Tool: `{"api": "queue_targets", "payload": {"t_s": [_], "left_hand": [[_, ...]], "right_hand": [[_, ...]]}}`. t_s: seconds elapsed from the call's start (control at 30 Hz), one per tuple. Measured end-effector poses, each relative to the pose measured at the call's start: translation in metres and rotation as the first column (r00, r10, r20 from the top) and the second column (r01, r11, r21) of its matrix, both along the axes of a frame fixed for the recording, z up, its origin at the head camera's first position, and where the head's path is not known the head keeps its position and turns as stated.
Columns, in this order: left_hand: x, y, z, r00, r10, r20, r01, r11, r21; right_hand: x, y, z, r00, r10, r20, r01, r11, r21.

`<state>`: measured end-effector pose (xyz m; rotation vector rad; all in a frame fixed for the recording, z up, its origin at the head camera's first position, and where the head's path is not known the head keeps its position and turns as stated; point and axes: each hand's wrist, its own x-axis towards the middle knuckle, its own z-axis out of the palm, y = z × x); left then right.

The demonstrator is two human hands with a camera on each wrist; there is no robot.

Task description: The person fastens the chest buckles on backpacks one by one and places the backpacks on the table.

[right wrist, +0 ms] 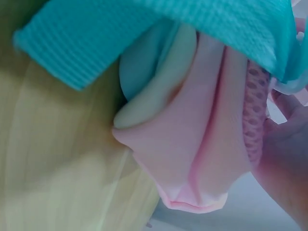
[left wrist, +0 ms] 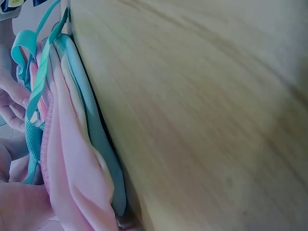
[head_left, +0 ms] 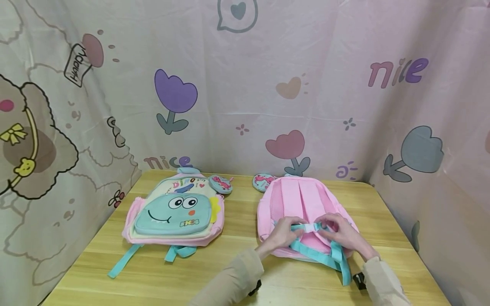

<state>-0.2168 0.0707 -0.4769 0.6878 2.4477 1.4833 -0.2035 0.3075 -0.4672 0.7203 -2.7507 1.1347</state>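
Note:
A pink backpack (head_left: 294, 195) lies on the table with its back panel and shoulder straps facing up. Across its lower part runs a turquoise strap with a white buckle (head_left: 309, 228), which looks joined. My left hand (head_left: 282, 233) pinches the strap on the buckle's left side. On the other side, my right hand (head_left: 342, 230) holds the strap close to the buckle, fingers bent around it. Loose turquoise webbing (head_left: 346, 272) hangs over the bag's lower right edge. In the left wrist view, the pink side of the bag (left wrist: 72, 163) appears with turquoise webbing (left wrist: 41, 86) beside the fingers.
A second backpack (head_left: 172, 214), with a dinosaur face, lies front up on the left, its turquoise straps (head_left: 124, 261) trailing toward me. Round dinosaur tags (head_left: 220, 184) hang at both bags' tops. The wooden table (head_left: 237, 250) meets printed curtains (head_left: 237, 85) behind and on both sides.

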Motion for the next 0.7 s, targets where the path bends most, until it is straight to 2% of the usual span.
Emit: {"api": "queue_targets", "payload": {"t_s": [0.2,0.43,0.57,0.7], "left_hand": [[0.002,-0.006,0.004,0.997,-0.028,-0.074,0.022,0.997,-0.08],[0.002,-0.02,0.005,0.993,-0.04,-0.112,0.03,0.995,-0.097],[0.004,-0.03,0.007,0.989,-0.059,-0.137,0.046,0.994,-0.095],[0.005,-0.047,0.012,0.985,-0.084,-0.148,0.073,0.994,-0.082]], "right_hand": [[0.0,0.0,0.006,0.998,0.023,-0.06,-0.021,0.999,0.038],[0.0,-0.004,0.025,1.0,-0.023,-0.002,0.023,0.997,0.078],[-0.006,-0.01,0.037,1.0,0.008,-0.011,-0.007,0.998,0.066],[-0.011,-0.017,0.051,0.999,0.037,0.037,-0.039,0.998,0.054]]}}
